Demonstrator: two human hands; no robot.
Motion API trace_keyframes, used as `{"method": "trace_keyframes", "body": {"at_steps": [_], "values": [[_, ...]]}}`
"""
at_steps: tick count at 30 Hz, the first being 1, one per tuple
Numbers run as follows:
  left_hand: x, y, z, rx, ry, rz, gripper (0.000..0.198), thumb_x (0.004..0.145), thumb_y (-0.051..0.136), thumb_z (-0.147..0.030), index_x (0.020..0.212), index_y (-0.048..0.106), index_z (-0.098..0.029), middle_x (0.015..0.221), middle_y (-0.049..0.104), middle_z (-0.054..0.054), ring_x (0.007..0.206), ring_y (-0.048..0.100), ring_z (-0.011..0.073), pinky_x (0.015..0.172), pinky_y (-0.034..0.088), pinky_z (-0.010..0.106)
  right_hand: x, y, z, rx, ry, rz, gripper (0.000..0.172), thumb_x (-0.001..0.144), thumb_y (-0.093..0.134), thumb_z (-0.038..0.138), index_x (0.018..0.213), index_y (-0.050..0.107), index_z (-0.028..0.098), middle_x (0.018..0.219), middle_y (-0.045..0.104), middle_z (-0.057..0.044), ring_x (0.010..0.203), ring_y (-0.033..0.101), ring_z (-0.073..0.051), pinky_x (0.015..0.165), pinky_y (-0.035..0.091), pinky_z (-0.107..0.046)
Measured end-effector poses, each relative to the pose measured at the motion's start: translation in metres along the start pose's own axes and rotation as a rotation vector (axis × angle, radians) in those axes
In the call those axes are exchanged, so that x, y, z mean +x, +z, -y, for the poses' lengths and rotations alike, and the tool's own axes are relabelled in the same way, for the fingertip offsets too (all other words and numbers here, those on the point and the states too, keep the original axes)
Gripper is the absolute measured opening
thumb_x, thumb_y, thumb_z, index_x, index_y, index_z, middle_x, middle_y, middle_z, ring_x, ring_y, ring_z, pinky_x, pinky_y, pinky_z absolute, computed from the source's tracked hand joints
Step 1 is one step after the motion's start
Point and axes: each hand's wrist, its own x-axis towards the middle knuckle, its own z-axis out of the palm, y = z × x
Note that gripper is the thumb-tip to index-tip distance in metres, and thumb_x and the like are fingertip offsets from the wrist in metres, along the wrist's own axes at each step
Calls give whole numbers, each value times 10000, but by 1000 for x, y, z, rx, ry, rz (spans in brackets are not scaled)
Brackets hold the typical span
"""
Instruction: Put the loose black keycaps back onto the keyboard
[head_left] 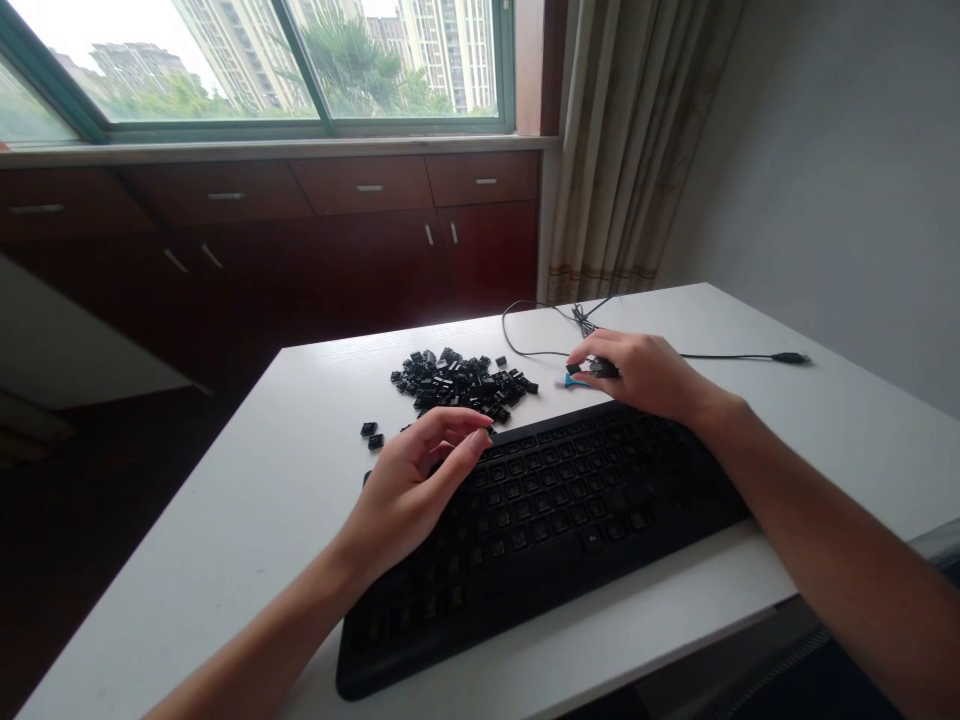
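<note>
Lying aslant on a white bench [225, 570], a black keyboard [555, 490], largely stripped of its keys (one marked cap at least in place, toward the near edge). At 10 o'clock from its middle, over its left end, the left hand [409, 485], loosely curled, thumb close to forefinger tip; cannot tell if gripping anything. At 1 o'clock, by the far edge, the right hand [649, 372], fingers bent in, thumb and forefinger pinched on a small black piece [574, 370], with another dark shape [604, 368] within the curl, too indistinct to name. Just below those fingertips, a little blue item [571, 381].

At 11 o'clock, a heap of black keycaps [457, 382]; at 10, two strays [372, 436]. Beyond the right hand, a bundled cord [581, 320], with a connector [791, 357] toward 2.

Farther out, at 11, dark red cabinets [360, 260] beneath a window [225, 60]; between 12 and 1, a pale curtain [622, 130]; past it, a plain wall [847, 140].
</note>
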Motion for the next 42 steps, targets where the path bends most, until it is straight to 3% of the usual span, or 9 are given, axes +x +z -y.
{"method": "trace_keyframes", "body": {"at_steps": [36, 42], "values": [[-1, -1, 1, -10, 4, 33, 244, 963, 643, -402, 1098, 701, -206, 980, 725, 33, 859, 665, 132, 718, 527, 210, -1, 1, 8, 43, -31, 70, 193, 965, 636, 359, 1116, 703, 259, 1142, 728, -13, 929, 704, -192, 806, 513, -329], [-1, -2, 4, 10, -1, 38, 254, 964, 640, -410, 1107, 703, -209, 996, 724, 37, 861, 666, 136, 705, 521, 216, 5, -9, -5, 183, 6, -15, 198, 923, 677, 362, 1073, 718, 239, 1117, 729, -41, 981, 693, -218, 904, 519, -351]]}}
